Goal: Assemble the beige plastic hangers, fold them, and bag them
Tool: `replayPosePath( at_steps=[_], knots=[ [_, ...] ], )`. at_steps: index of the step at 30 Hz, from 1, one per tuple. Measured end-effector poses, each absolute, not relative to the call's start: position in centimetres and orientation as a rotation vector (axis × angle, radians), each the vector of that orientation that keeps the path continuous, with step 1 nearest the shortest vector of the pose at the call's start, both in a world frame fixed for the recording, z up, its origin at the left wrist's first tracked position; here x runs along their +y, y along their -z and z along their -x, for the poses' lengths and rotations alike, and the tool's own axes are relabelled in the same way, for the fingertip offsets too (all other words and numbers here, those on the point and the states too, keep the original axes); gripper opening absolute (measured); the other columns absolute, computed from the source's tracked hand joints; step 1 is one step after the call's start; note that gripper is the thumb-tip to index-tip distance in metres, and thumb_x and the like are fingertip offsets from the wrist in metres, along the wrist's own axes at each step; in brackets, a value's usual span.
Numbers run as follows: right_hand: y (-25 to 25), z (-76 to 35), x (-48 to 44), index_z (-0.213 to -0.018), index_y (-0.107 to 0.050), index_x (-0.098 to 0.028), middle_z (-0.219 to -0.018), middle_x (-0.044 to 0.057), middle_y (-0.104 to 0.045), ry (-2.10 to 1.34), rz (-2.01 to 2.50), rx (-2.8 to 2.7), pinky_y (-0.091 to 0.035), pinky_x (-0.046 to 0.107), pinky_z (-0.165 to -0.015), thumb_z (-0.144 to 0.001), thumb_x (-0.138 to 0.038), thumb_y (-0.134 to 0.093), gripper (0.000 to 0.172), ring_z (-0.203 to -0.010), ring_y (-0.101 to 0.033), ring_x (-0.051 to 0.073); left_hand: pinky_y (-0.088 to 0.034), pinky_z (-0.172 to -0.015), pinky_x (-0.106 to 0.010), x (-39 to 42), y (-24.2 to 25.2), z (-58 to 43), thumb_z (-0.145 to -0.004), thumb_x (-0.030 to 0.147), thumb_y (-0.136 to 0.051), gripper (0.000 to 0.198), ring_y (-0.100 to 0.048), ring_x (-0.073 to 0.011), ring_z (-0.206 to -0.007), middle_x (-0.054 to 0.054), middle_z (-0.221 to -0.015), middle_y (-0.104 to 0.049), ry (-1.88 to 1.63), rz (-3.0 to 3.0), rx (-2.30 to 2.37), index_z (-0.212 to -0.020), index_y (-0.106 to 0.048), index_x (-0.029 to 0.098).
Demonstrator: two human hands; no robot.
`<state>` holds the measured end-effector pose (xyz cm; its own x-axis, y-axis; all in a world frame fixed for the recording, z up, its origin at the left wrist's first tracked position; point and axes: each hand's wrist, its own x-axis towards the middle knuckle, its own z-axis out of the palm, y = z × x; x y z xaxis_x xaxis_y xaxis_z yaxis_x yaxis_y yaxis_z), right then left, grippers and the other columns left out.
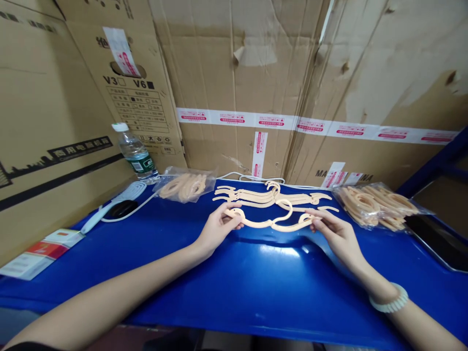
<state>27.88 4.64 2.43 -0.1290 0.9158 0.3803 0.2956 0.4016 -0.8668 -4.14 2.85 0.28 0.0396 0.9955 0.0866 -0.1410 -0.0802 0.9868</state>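
A beige plastic folding clothes hanger (pixel 258 224) is held up above the blue table, its arms spread and its hook curving upward. My left hand (pixel 219 225) pinches its left end between thumb and fingers. At the other end, my right hand (pixel 335 235) grips the hanger the same way. Just behind it lies a row of several similar beige hangers (pixel 256 196) with their hooks pointing away from me. A pale beaded bracelet (pixel 390 300) circles my right wrist.
Bagged beige hangers (pixel 186 186) lie at the back left, and more bagged hangers (pixel 376 204) at the right beside a dark tablet-like device (pixel 438 243). A water bottle (pixel 136 153), hairbrush (pixel 113 204), black mouse (pixel 123 209) and package (pixel 44 253) are left. Cardboard (pixel 234 73) walls the back.
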Motion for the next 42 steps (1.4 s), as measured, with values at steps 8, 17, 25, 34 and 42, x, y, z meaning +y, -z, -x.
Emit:
replayPosePath(
  at_steps=[8,17,25,34,42],
  knots=[
    [-2.7,-23.6,3.8,-0.102,-0.058,-0.023,-0.079,0.000,-0.069,-1.273,1.024,-1.286,-0.050,0.025,-0.056,-0.073,-0.045,-0.088,0.046,-0.063,-0.062,0.014,-0.058,-0.060,-0.025,1.7,-0.9,2.6,-0.074,0.042,-0.079,0.057,-0.068,-0.0179,-0.079,-0.001,-0.090,-0.063,-1.243,-1.287,1.012,-0.120,-0.052,0.020],
    [-1.7,-20.1,1.9,-0.108,-0.064,-0.020,-0.088,0.005,-0.077,-1.454,0.928,-1.605,-0.052,0.028,-0.056,-0.087,-0.048,-0.076,0.037,-0.063,-0.066,0.016,-0.061,-0.066,-0.028,1.2,0.0,1.7,-0.078,0.037,-0.077,0.039,-0.070,-0.0182,-0.079,-0.004,-0.088,-0.068,-1.265,-1.317,1.037,-0.106,-0.061,0.015],
    [-0.9,-20.1,1.7,-0.112,-0.069,-0.017,-0.079,0.005,-0.076,-1.347,1.036,-1.573,-0.054,0.029,-0.051,-0.086,-0.048,-0.076,0.041,-0.057,-0.065,0.017,-0.060,-0.080,-0.030,0.2,0.0,1.8,-0.079,0.028,-0.079,0.027,-0.073,-0.0213,-0.094,-0.006,-0.094,-0.073,-1.293,-1.347,1.026,-0.096,-0.061,0.017],
    [-1.2,-19.9,1.5,-0.113,-0.067,-0.018,-0.084,0.005,-0.075,-1.365,0.975,-1.619,-0.058,0.028,-0.056,-0.089,-0.044,-0.074,0.037,-0.059,-0.066,0.016,-0.061,-0.074,-0.026,-0.1,0.4,1.5,-0.083,0.029,-0.075,0.021,-0.074,-0.0198,-0.093,-0.005,-0.108,-0.070,-1.238,-1.409,1.002,-0.096,-0.063,0.018],
    [-1.1,-20.1,1.7,-0.120,-0.070,-0.018,-0.086,0.005,-0.072,-1.321,0.935,-1.695,-0.058,0.030,-0.059,-0.095,-0.044,-0.065,0.036,-0.060,-0.064,0.016,-0.062,-0.074,-0.026,0.2,1.0,1.8,-0.085,0.030,-0.074,0.019,-0.074,-0.0209,-0.095,-0.006,-0.109,-0.071,-1.234,-1.465,1.045,-0.098,-0.066,0.018]
  ],
)
